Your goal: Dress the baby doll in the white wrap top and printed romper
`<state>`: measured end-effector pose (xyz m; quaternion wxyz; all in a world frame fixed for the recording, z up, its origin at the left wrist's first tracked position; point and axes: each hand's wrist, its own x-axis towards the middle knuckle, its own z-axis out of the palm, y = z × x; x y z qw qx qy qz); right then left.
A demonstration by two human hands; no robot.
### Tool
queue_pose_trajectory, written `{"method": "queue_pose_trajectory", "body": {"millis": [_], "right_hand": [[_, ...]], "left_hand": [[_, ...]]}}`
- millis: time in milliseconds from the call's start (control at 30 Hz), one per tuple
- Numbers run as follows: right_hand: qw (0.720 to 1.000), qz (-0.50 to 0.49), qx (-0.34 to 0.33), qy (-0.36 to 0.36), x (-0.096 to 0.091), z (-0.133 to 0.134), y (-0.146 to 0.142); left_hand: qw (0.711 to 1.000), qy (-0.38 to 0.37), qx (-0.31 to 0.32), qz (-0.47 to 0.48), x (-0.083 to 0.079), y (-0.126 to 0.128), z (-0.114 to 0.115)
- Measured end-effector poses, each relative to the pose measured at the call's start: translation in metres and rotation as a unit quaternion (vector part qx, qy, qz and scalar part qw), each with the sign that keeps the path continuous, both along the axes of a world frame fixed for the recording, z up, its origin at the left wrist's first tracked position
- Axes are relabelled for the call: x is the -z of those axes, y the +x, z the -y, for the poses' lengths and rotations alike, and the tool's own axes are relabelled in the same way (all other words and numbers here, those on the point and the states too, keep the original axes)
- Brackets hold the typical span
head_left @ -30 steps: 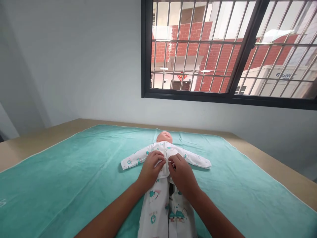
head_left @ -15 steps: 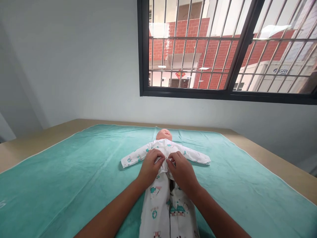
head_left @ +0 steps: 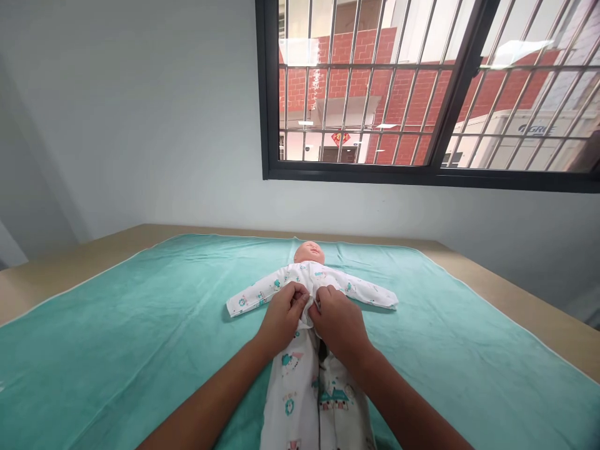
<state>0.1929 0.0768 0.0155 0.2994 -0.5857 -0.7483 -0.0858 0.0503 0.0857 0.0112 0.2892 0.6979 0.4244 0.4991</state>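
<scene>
A baby doll (head_left: 309, 252) lies on its back, its head toward the wall. It wears a white printed baby shirt (head_left: 375, 295) with both sleeves spread out to the sides. White printed trousers (head_left: 291, 387) stretch toward me below the shirt. My left hand (head_left: 285, 315) pinches the shirt's front edge at the middle of the chest. Close beside it, my right hand (head_left: 338, 319) is closed on the other side of the same front opening. The fingertips hide whatever fastening lies between them.
A green cloth (head_left: 154, 325) covers most of the wooden table (head_left: 506, 287) under the doll. Behind the table stands a pale wall (head_left: 140, 125) with a barred, black-framed window (head_left: 356, 175).
My right hand has turned slightly and its fingers have curled tighter on the shirt front. The left hand stays pinched at nearly the same place. The view has tilted slightly.
</scene>
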Motion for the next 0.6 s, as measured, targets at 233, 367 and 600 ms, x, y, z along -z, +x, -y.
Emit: {"method": "queue_pose_trajectory", "body": {"millis": [233, 367, 600], "right_hand": [[0.941, -0.306, -0.094, -0.108, -0.006, -0.003, 0.017], [0.853, -0.456, -0.158, -0.200, -0.005, -0.005, 0.022], [0.824, -0.462, -0.198, -0.263, -0.003, -0.006, 0.027]], "left_hand": [[0.995, -0.072, 0.035, 0.061, 0.000, 0.001, -0.002], [0.992, -0.088, 0.053, 0.075, -0.001, 0.000, -0.003], [0.988, -0.105, 0.068, 0.094, -0.004, -0.002, -0.001]]}}
